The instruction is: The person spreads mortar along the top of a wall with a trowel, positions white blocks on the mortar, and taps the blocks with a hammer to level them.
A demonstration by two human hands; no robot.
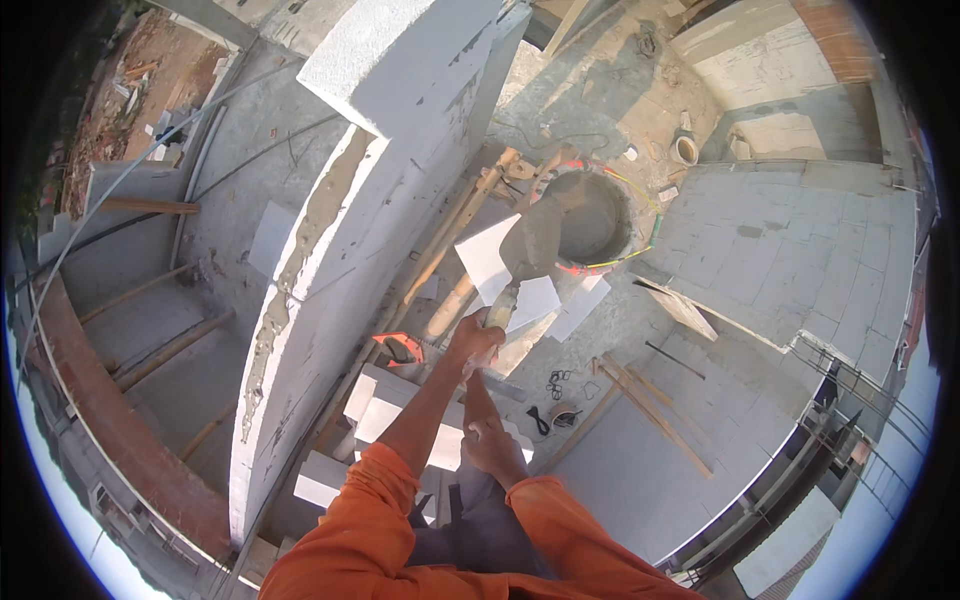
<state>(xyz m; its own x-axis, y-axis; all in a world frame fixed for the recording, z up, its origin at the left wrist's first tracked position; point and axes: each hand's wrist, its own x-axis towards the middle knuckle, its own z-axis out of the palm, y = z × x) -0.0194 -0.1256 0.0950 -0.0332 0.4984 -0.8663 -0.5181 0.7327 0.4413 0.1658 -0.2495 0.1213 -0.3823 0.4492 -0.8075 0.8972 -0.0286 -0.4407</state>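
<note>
Both my hands are on a shovel (533,243) whose broad blade is coated with wet grey mortar. My left hand (478,340) is closed round the handle just below the blade. Lower down, close to my body, my right hand (492,448) is wrapped round the handle's end. The blade is over the near-left rim of a round tub (650,232) that contains grey mortar (592,218). To my left rises a white block wall (350,235). A rough strip of mortar (300,255) lies along its top, beside a taller block (370,60).
White blocks (385,405) are stacked by my legs, near an orange hand saw (400,348). Timber poles (455,245) run along the wall's foot. Boards (655,410) and a tape roll (565,415) lie right. Another block wall (780,240) stands farther right.
</note>
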